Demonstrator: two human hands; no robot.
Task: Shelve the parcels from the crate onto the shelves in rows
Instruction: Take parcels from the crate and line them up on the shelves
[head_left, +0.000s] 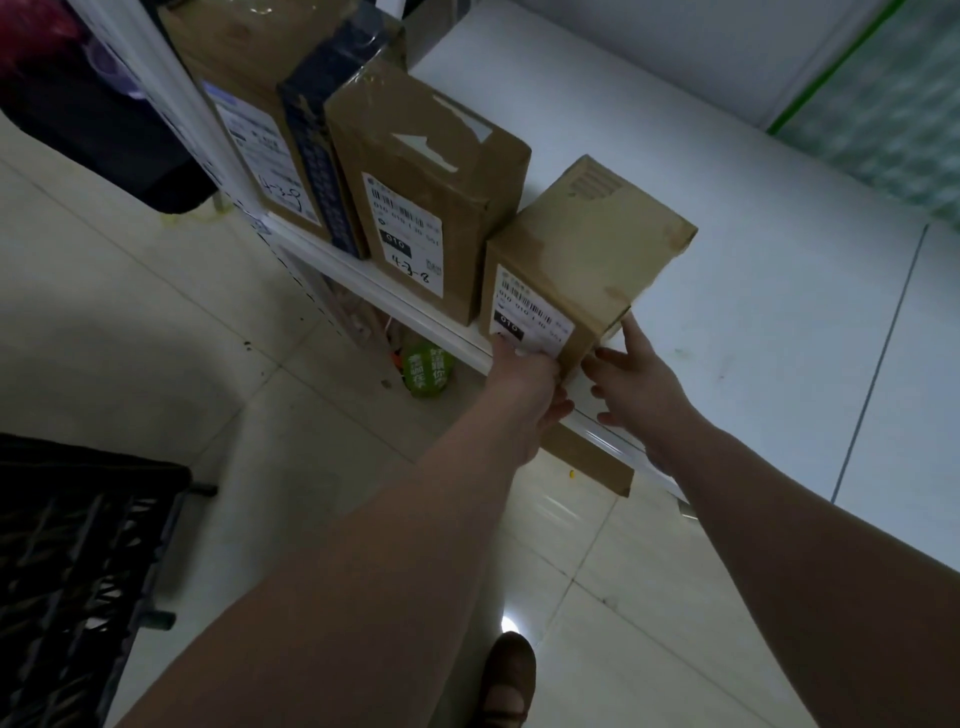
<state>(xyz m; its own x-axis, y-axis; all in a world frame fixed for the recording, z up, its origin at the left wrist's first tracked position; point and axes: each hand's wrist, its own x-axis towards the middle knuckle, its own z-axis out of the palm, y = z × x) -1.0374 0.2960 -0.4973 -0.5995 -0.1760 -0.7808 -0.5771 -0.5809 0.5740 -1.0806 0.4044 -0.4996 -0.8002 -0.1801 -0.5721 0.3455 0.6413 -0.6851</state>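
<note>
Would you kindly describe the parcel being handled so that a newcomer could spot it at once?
Find the white shelf with a row of upright parcels along its front edge. At the row's right end stands a brown cardboard box, both hands on its lower front corner. Unlike the taller box marked 4-3-8 beside it, it is shorter, with a stained top.

The crate (78, 561) is cut off at the lower left edge. The left hand (524, 395) covers the label's (535, 317) lower corner; its print is unreadable.
</note>
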